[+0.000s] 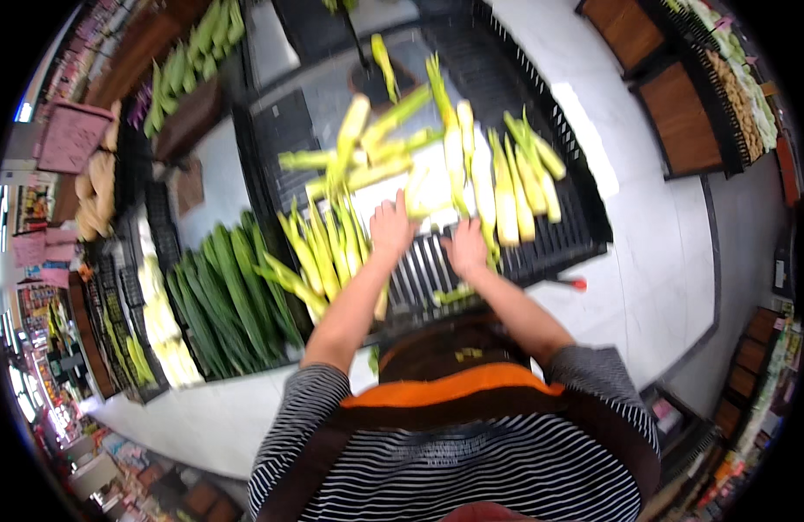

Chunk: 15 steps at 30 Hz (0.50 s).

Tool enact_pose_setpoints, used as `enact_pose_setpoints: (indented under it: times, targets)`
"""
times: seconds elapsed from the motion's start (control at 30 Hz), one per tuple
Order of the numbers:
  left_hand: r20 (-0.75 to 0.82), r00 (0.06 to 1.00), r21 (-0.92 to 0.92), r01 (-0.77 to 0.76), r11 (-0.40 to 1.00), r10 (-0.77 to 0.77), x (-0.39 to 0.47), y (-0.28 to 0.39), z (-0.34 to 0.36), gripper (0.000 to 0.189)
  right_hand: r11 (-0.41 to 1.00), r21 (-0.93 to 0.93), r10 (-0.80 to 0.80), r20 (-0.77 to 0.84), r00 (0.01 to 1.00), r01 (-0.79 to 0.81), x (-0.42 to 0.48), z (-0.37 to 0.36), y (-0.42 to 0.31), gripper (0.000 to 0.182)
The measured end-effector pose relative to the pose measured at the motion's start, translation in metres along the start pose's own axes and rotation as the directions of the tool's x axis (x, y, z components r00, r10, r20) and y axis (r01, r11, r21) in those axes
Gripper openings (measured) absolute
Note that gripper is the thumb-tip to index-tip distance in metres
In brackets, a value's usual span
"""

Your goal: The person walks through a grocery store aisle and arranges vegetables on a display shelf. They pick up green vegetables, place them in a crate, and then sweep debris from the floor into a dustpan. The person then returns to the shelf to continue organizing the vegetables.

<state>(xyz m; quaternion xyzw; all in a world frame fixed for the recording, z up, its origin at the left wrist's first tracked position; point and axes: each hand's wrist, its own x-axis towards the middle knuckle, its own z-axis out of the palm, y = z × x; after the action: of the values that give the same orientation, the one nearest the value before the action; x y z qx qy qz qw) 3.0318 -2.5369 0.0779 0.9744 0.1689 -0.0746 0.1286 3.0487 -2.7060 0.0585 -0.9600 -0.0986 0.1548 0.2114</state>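
Pale yellow-green stalk vegetables, perhaps water bamboo, lie on a black slatted display rack. My left hand is at the rack's middle, right of an upright row of stalks, its fingers near some blurred pale stalks. My right hand rests low on the rack beside a long stalk; whether it grips anything I cannot tell. Farther right stands a group of stalks. Beyond my hands, more stalks lie crosswise in a loose heap. A short green piece is near the rack's front edge.
Long dark green cucumbers or similar gourds lie left of the rack's black divider. Pale ridged gourds are at the upper left, near pink signs bearing writing. Wood-sided produce stands stand across the light floor.
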Motion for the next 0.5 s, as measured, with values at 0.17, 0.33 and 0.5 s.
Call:
enact_pose_setpoints:
  times: [0.17, 0.33, 0.5]
  targets:
    - [-0.109, 0.989, 0.023, -0.093, 0.995, 0.095, 0.001, -0.044, 0.026, 0.042, 0.987, 0.002, -0.16, 0.084, 0.984, 0.16, 0.023, 0.016, 0.0, 0.013]
    - [-0.177, 0.974, -0.077, -0.153, 0.985, 0.138, -0.003, -0.047, 0.005, 0.038, 0.936, 0.173, -0.269, -0.21, 0.94, 0.307, 0.045, 0.016, -0.018, 0.01]
    - [-0.256, 0.966, -0.198, -0.037, 0.98, -0.015, -0.028, -0.075, -0.014, 0.048, 0.844, 0.005, -0.523, -0.212, 0.826, 0.536, 0.049, 0.009, -0.036, 0.042]
